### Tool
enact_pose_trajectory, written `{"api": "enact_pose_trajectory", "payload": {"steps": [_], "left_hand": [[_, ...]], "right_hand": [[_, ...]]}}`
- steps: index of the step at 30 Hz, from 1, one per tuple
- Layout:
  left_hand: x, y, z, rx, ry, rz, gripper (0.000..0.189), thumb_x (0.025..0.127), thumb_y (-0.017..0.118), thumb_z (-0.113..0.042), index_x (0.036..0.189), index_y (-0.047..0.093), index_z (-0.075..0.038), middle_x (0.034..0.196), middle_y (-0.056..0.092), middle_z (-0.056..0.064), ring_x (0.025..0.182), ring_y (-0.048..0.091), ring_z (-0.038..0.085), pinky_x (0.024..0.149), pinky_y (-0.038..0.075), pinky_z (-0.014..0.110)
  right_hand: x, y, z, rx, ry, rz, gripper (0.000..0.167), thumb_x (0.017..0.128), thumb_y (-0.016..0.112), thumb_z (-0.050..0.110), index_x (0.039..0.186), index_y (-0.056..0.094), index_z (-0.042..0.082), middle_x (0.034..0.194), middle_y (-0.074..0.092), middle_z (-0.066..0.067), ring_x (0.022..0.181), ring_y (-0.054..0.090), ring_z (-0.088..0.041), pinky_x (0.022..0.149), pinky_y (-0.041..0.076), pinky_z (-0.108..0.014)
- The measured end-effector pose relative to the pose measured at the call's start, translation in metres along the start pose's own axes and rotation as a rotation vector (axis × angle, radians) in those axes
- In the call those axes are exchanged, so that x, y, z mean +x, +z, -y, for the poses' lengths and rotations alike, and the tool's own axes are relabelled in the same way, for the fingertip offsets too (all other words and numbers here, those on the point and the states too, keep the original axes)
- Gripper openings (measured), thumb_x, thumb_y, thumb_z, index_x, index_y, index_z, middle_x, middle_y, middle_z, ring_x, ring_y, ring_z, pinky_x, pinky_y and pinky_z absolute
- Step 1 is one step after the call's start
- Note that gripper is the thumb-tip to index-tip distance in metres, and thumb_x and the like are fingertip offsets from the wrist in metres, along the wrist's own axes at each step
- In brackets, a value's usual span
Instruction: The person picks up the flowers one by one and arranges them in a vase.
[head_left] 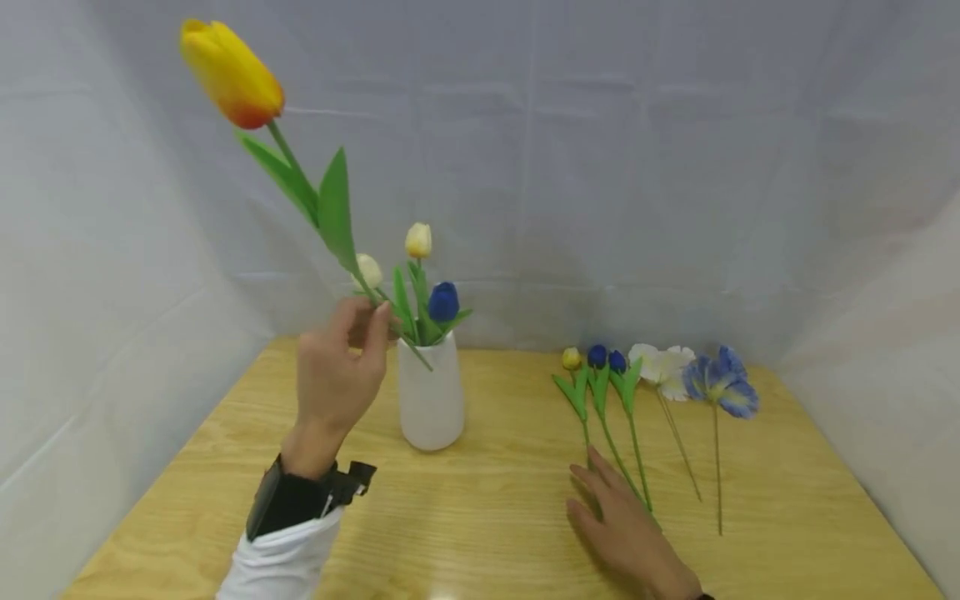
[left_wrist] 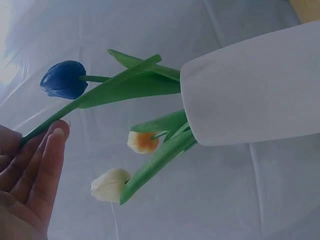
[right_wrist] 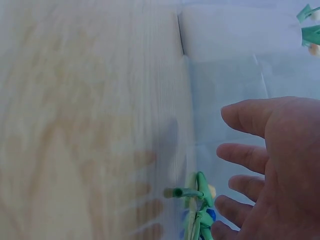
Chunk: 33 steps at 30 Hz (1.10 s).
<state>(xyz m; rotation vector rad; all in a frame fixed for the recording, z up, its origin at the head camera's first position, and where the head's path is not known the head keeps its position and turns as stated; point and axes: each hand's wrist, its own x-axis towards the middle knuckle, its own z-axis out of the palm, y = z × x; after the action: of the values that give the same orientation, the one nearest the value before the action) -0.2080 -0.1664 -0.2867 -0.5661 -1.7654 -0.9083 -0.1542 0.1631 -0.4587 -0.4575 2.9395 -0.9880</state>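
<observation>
My left hand (head_left: pixel 337 367) pinches the green stem of a yellow-orange tulip (head_left: pixel 234 75) between thumb and fingers. Its bloom leans up and left, while the stem's lower end (left_wrist: pixel 150 61) overlaps the mouth of the white vase (head_left: pixel 432 400) in the head view. Standing in the vase are a blue tulip (head_left: pixel 443 302), a cream tulip (head_left: pixel 417 240) and a white tulip (head_left: pixel 367 272). On the right, my right hand (head_left: pixel 630 533) hovers low over the table with fingers spread and relaxed, holding nothing. Its fingertips overlap the stem of a small yellow tulip (head_left: pixel 572 359).
Two blue tulips (head_left: pixel 597 357) lie beside the yellow one on the wooden table (head_left: pixel 495 500). Further right are a white flower (head_left: pixel 660 367) and a blue-purple flower (head_left: pixel 723 383) with thin stems. Pale cloth (head_left: pixel 600 167) hangs behind and at both sides.
</observation>
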Motion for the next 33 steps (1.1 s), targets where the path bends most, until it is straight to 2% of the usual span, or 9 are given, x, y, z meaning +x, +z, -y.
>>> {"api": "enact_pose_trajectory", "payload": {"steps": [5,7,9,12,15,17,24,28,33], "left_hand": [[0.009,-0.003,0.000,0.031,-0.067,-0.069,0.006,0.090,0.062,0.000,0.089,0.062,0.006,0.078,0.070,0.014,0.060,0.067,0.027,0.061,0.048,0.011],[0.011,-0.003,0.000,0.039,-0.093,-0.100,0.008,0.090,0.062,-0.002,0.090,0.063,0.006,0.079,0.070,0.015,0.060,0.067,0.028,0.062,0.045,0.006],[0.011,-0.001,0.001,0.037,-0.108,-0.117,0.009,0.090,0.063,-0.003,0.091,0.064,0.006,0.080,0.070,0.016,0.062,0.067,0.029,0.063,0.046,0.007],[0.010,0.004,0.007,0.075,-0.117,-0.097,0.011,0.091,0.062,-0.005,0.091,0.064,0.005,0.080,0.070,0.015,0.063,0.068,0.028,0.061,0.052,0.020],[0.004,0.011,0.014,0.145,-0.125,-0.038,0.014,0.092,0.061,-0.009,0.088,0.064,0.004,0.077,0.070,0.015,0.063,0.067,0.028,0.057,0.054,0.036],[-0.001,0.014,0.018,0.188,-0.141,0.001,0.015,0.092,0.062,-0.010,0.087,0.064,0.003,0.076,0.070,0.015,0.061,0.067,0.028,0.056,0.052,0.042],[-0.010,0.021,0.026,0.278,-0.188,0.126,0.014,0.089,0.065,-0.008,0.085,0.065,0.005,0.069,0.066,0.016,0.054,0.061,0.028,0.050,0.047,0.041],[-0.009,0.024,0.024,0.327,-0.228,0.247,0.017,0.090,0.062,-0.011,0.085,0.067,0.005,0.068,0.065,0.015,0.054,0.059,0.029,0.049,0.046,0.041],[-0.008,0.024,0.021,0.404,-0.351,0.424,0.028,0.091,0.062,-0.024,0.081,0.068,0.002,0.074,0.064,0.016,0.062,0.059,0.032,0.054,0.046,0.043]], "right_hand": [[-0.001,0.000,-0.003,0.017,0.000,0.009,0.049,0.098,0.053,0.033,0.139,0.047,0.007,0.155,0.019,-0.016,0.138,0.023,-0.039,0.102,0.027,-0.061],[-0.001,-0.001,-0.004,0.023,0.004,0.016,0.049,0.098,0.053,0.034,0.139,0.047,0.007,0.155,0.018,-0.015,0.138,0.023,-0.039,0.103,0.026,-0.061],[-0.001,-0.001,-0.005,0.021,0.012,0.017,0.050,0.098,0.053,0.034,0.140,0.047,0.008,0.156,0.018,-0.014,0.138,0.022,-0.039,0.103,0.025,-0.061],[-0.002,-0.002,-0.006,0.009,0.023,0.007,0.050,0.098,0.053,0.034,0.140,0.047,0.009,0.156,0.018,-0.013,0.138,0.022,-0.037,0.103,0.025,-0.061],[-0.002,-0.003,-0.007,0.004,0.024,-0.001,0.050,0.097,0.054,0.034,0.139,0.047,0.009,0.156,0.018,-0.013,0.138,0.023,-0.037,0.103,0.026,-0.060],[-0.003,-0.004,-0.007,0.004,0.019,-0.002,0.049,0.097,0.054,0.034,0.139,0.048,0.008,0.155,0.019,-0.014,0.138,0.024,-0.038,0.103,0.026,-0.061],[-0.003,-0.004,-0.009,-0.007,0.013,-0.002,0.049,0.097,0.054,0.034,0.137,0.049,0.006,0.155,0.019,-0.014,0.137,0.024,-0.038,0.103,0.026,-0.060],[-0.004,-0.004,-0.010,-0.005,0.008,-0.005,0.049,0.097,0.053,0.035,0.136,0.050,0.005,0.155,0.019,-0.015,0.138,0.023,-0.038,0.103,0.025,-0.060],[-0.004,-0.004,-0.010,-0.014,0.004,-0.008,0.047,0.097,0.053,0.035,0.132,0.053,0.003,0.155,0.020,-0.015,0.138,0.024,-0.038,0.104,0.025,-0.059]]}}
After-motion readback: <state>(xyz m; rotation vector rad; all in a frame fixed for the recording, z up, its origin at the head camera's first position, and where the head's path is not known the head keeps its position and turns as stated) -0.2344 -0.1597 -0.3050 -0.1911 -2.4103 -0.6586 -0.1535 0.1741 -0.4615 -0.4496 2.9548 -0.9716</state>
